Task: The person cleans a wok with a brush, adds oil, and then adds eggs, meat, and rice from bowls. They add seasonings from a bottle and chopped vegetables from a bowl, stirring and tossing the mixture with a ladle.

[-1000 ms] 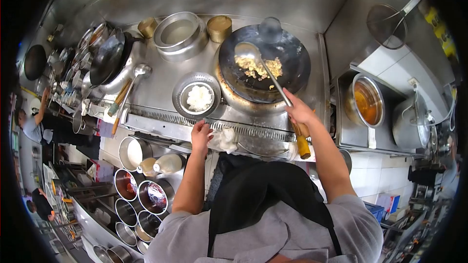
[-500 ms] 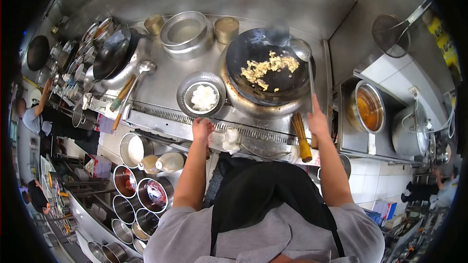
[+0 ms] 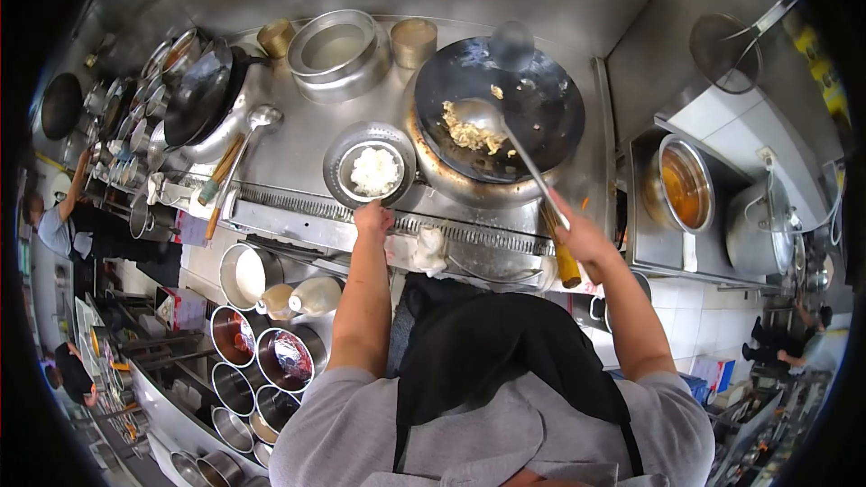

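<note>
My right hand [image 3: 585, 239] is closed round the handle of a long metal ladle [image 3: 532, 162]. The ladle's bowl lies in a dark wok [image 3: 550, 86], against cooked egg pieces [image 3: 471, 135] gathered at the wok's left side. My left hand [image 3: 373, 217] has its fingers curled at the near rim of a perforated metal bowl [image 3: 336, 167]. Inside that sits a smaller bowl heaped with white rice [image 3: 374, 171]. Between my right hand and the wok's near side stands a bamboo brush [image 3: 566, 263], partly hidden.
Metal pots [image 3: 334, 50] and tins [image 3: 413, 41] stand behind the stove. A second ladle [image 3: 239, 153] lies left, beside another wok [image 3: 203, 95]. On the right are a pot of amber liquid [image 3: 683, 185] and a hanging strainer [image 3: 726, 54]. Other people [image 3: 77, 225] are farther off.
The ladle has swept from the wok's right edge to its left, bunching the egg there. My right hand has tilted and come nearer me. My left hand has moved up to the perforated bowl's rim.
</note>
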Motion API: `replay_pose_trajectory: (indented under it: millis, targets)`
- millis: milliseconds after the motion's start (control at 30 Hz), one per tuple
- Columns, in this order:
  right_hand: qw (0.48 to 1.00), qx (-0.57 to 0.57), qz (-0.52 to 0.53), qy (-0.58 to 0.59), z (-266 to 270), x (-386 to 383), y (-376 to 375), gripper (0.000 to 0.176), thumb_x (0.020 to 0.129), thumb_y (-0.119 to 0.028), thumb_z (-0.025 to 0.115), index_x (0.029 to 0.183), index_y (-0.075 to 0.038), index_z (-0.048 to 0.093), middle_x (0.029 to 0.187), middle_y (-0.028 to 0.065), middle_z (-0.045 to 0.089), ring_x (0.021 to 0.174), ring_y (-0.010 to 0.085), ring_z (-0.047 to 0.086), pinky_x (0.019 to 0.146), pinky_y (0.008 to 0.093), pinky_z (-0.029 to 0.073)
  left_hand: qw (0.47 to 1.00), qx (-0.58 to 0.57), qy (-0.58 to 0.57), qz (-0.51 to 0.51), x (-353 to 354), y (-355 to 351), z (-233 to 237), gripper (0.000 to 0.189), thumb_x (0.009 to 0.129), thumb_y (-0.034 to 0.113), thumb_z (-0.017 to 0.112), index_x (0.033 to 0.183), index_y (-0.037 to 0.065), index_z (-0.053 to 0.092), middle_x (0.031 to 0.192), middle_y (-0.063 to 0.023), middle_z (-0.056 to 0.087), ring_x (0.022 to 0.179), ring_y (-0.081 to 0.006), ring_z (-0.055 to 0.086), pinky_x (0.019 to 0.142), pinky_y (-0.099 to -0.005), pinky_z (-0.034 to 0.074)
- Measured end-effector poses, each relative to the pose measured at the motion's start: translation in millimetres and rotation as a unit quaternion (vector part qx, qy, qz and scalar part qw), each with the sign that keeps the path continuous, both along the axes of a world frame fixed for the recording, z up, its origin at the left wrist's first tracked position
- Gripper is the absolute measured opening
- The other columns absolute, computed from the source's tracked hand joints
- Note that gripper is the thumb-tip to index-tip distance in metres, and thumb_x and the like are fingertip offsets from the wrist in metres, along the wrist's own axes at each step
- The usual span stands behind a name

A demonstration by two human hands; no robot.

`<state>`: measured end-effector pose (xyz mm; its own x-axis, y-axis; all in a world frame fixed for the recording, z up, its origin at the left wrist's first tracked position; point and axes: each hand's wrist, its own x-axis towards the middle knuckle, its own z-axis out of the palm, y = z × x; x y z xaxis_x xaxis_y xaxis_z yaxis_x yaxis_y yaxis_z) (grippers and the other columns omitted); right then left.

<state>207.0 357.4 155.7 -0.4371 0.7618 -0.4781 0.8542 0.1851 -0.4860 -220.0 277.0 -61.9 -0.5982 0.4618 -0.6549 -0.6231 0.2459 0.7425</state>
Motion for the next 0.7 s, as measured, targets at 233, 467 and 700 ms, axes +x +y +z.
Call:
replay_pose_trajectory:
  millis: [233,467,700]
  targets:
    - [0.971,0.138,-0.175,0.082,-27.4,-5.2,63.7,0.079,0.090,-0.012,0.053,0.157,-0.021,0.013,0.116,0.0322,0.062,0.092,0.0435,0.067,0.082,0.0469,0.051,0.999,-0.007,-0.017,0.043,-12.4,8.8,4.5,0.014,0.087,0.010,0.058,0.096,0.000,0.056,0.084,-0.0109,0.060,0.064,-0.0213,0.063,0.048,-0.0328,0.051]
    - [0.995,0.045,-0.084,0.002,-9.8,-39.4,54.1,0.082,0.087,-0.011,0.051,0.156,-0.031,0.012,0.108,0.0322,0.064,0.097,0.0440,0.064,0.087,0.0500,0.050,0.998,-0.008,-0.033,0.061,-12.1,19.5,-4.4,0.021,0.088,0.012,0.056,0.104,-0.001,0.058,0.090,-0.0117,0.063,0.070,-0.0214,0.065,0.054,-0.0335,0.054]
    - [0.943,0.226,0.126,-0.211,19.1,74.3,40.8,0.083,0.087,-0.010,0.053,0.153,-0.043,0.015,0.086,0.0265,0.065,0.082,0.0422,0.065,0.078,0.0506,0.051,0.996,0.012,-0.046,0.071,-27.4,29.9,-2.7,0.021,0.088,0.008,0.056,0.106,-0.004,0.057,0.092,-0.0145,0.063,0.071,-0.0243,0.065,0.052,-0.0319,0.057]
